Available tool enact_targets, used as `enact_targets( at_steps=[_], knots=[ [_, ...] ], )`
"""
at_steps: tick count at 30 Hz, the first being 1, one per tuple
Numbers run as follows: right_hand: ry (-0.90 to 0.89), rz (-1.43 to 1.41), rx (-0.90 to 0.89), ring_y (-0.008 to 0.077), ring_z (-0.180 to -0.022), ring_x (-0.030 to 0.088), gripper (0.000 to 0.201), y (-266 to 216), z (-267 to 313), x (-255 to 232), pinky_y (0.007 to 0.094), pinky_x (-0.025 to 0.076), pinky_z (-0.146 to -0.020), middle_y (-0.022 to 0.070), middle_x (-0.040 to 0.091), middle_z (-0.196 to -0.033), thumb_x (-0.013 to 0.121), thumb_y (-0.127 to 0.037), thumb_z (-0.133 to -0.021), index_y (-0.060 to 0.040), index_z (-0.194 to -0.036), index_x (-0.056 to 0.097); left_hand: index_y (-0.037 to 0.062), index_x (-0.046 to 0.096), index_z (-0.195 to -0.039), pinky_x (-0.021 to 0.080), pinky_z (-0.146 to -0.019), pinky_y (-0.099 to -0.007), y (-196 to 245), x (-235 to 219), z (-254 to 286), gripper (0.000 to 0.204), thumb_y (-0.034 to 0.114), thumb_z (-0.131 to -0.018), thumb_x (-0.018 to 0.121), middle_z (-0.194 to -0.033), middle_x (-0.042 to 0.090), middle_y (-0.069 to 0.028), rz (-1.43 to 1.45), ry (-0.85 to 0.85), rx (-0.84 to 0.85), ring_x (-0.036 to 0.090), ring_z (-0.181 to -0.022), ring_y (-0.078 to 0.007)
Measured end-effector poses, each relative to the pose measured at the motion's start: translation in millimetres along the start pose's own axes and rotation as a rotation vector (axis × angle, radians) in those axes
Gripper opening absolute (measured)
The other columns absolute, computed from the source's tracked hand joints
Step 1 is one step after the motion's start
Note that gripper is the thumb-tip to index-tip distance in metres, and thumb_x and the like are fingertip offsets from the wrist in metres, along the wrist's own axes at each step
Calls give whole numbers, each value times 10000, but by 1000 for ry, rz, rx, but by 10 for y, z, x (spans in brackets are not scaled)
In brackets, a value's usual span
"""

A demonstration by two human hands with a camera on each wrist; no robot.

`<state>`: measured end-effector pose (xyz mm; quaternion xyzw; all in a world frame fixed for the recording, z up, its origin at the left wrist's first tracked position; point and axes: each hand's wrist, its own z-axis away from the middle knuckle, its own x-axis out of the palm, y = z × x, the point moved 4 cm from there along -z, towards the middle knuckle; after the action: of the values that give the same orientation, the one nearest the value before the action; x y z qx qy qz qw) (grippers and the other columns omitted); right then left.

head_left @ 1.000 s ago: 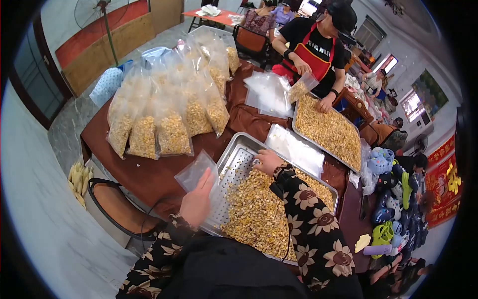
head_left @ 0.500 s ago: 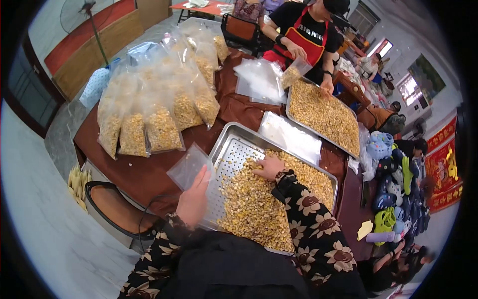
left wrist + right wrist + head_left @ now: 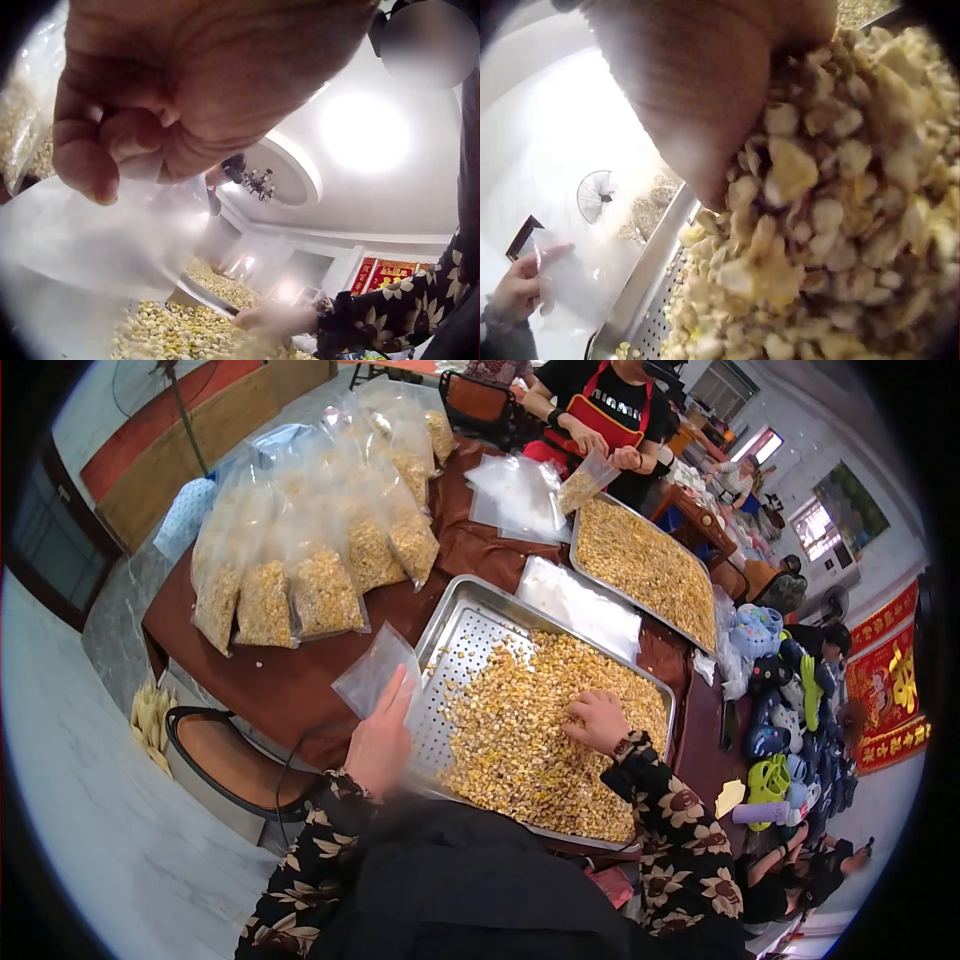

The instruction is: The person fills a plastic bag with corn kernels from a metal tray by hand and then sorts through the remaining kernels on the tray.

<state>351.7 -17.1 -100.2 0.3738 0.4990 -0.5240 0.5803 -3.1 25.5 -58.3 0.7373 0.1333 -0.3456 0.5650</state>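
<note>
My left hand (image 3: 380, 748) holds a clear plastic bag (image 3: 376, 670) beside the left side of a perforated metal tray (image 3: 455, 622). In the left wrist view, the bag (image 3: 90, 232) hangs from its curled fingers (image 3: 88, 161). A broad heap of yellow and whitish corn kernels (image 3: 520, 740) covers most of the tray. On that heap rests my right hand (image 3: 598, 722), its loosely bent fingers touching the kernels. Up close in the right wrist view, kernels (image 3: 825, 217) crowd against the hand (image 3: 697, 90), and its fingertips are hidden.
Several filled bags (image 3: 325, 590) stand at the left of the brown-covered table (image 3: 260, 685). Flat empty bags (image 3: 580, 605) lie behind my tray. Across the table a person (image 3: 610, 420) holds a part-filled bag (image 3: 585, 482) over a second tray (image 3: 650, 565). A chair (image 3: 235, 765) stands at the left.
My right hand has moved across the kernels from the tray's far left part toward the right and nearer me. My left hand keeps holding the bag. The person opposite has raised a hand to their bag.
</note>
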Motion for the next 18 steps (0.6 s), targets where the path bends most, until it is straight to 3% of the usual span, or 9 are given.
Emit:
enact_targets(
  at_steps=[1,3,5,7,14,18],
  knots=[
    [-3,5,-8,269,-1063,495,336,-24,14,-62,463,324,-937,59,583,-1041,609,-442,-800,-163,-981,655,36,439,-1267,492,-673,-449,-7,-15,10,568,-74,-710,458,-1429,365,-82,-17,21,15,597,-815,-385],
    [-61,14,-5,265,-1104,485,360,-83,27,-150,502,288,-984,52,584,-1096,616,-456,-795,-168,-1007,661,38,439,-1264,491,-671,-450,-37,-37,33,563,-73,-713,457,-1429,365,-81,-16,52,19,597,-815,-385],
    [13,-3,-4,257,-1129,478,384,-204,-104,-184,538,253,-1009,44,582,-1129,625,-467,-789,-170,-1029,661,40,438,-1261,491,-669,-451,-49,-65,53,558,-71,-715,457,-1428,366,-80,-19,76,27,597,-816,-386],
    [119,-37,-120,255,-1128,478,387,-462,-297,-269,547,249,-1006,51,582,-1115,624,-469,-790,-168,-1033,660,41,438,-1255,489,-665,-453,-54,-82,62,545,-69,-721,455,-1427,364,-88,-31,81,17,595,-814,-389],
    [133,22,-421,240,-1057,498,348,-1282,-1021,194,506,311,-940,58,571,-1033,634,-431,-777,-174,-1010,660,37,429,-1268,485,-671,-459,-100,-124,110,549,-65,-728,452,-1427,360,-107,-17,72,-5,595,-823,-394],
    [-68,117,-412,237,-1026,498,326,-1354,-1133,334,489,355,-872,50,558,-1015,638,-405,-755,-195,-1004,660,26,419,-1283,486,-679,-459,-132,-137,136,562,-66,-729,450,-1427,361,-108,4,97,0,594,-827,-397]
  ],
)
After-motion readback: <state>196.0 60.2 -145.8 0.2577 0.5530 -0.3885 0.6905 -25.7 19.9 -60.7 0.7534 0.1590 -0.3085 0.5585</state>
